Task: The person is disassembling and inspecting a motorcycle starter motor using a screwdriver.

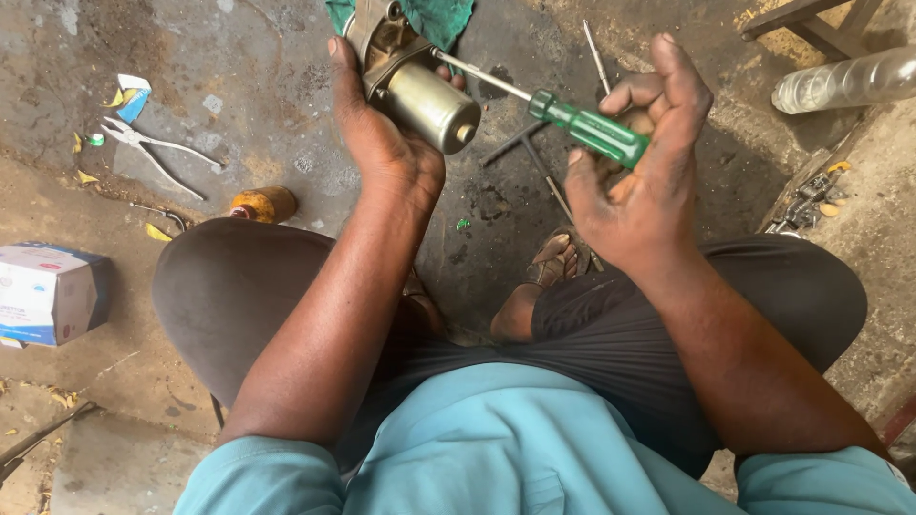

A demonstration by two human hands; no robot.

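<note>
Gripping a metal motor unit [420, 91], left hand [382, 143] is wrapped round its cylindrical body above the oily concrete floor [277, 124]; right hand [634, 181] closed on a green-handled screwdriver [582, 124], shaft tip meeting the unit's housing; green rag [444, 17] beneath; pliers [153, 153] well left; cardboard box [48, 291] at floor's left edge.

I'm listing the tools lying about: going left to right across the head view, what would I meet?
Cardboard box → pliers → left hand holding a metal motor → green-handled screwdriver in the right hand → clear plastic bottle.
</note>
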